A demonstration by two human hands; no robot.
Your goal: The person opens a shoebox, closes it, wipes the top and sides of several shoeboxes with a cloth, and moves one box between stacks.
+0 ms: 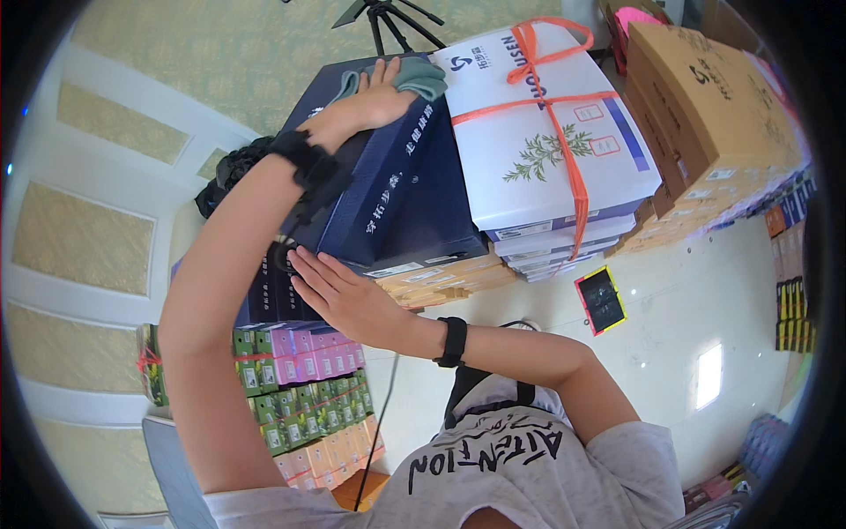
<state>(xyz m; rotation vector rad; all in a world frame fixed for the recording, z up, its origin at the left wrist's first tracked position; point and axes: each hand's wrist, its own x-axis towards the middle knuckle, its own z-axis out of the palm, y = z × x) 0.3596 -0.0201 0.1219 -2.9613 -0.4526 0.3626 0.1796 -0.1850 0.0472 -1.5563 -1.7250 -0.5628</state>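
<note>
A grey-green cloth [421,78] lies bunched on the far end of a dark blue shoe box [374,176]. My left hand [381,99] presses down on that cloth, with its folds showing on both sides of the fingers. At the box's near end is my right hand [357,304], its fingers stretched out and held together against the edge. Nothing shows in its grip. The blue box sits tilted on another dark blue box [432,207], with white lettering along its side. Both wrists wear black bands.
White boxes [546,132] tied with orange ribbon stand to the right, beside brown cartons [714,106]. Below left are stacked green and pink boxes [317,357]. A black bag [233,172], a tripod [388,22] and a dark panel with a coloured frame [601,300] surround the pile. A cable [384,414] hangs near me.
</note>
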